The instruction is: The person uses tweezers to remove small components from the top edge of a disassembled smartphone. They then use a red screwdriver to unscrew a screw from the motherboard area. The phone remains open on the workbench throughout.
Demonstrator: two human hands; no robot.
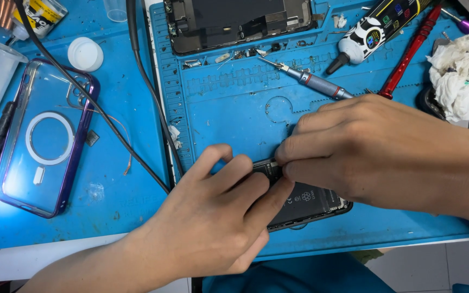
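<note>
With the blue work mat (229, 103) taken as the landmark, the scene is read from left to right. Off the mat's left edge, a clear phone case (44, 135) with a purple rim is laid flat, and a white cap (85, 54) is seen just above it. A black cable (153, 103) is run along the mat's left border.

On the mat's near edge, an opened phone (305, 203) is held down, its black battery exposed, so the opening is judged already done. The left hand (218, 217) is pressed on the phone's left end, fingers closed against it as a brace. The right hand (365, 152) is brought in from the mat's right side, fingertips pinched on a small part at the phone's top edge (what exactly is pinched cannot be told). The inner work appears under way, with closing up still left.

At the mat's far edge a second opened device (234, 21) is lying; a grey screwdriver (310, 81), a glue bottle (375, 27) and a red-handled tool (408, 54) are set toward its far right. Crumpled white tissue (462, 76) is past the right edge.
</note>
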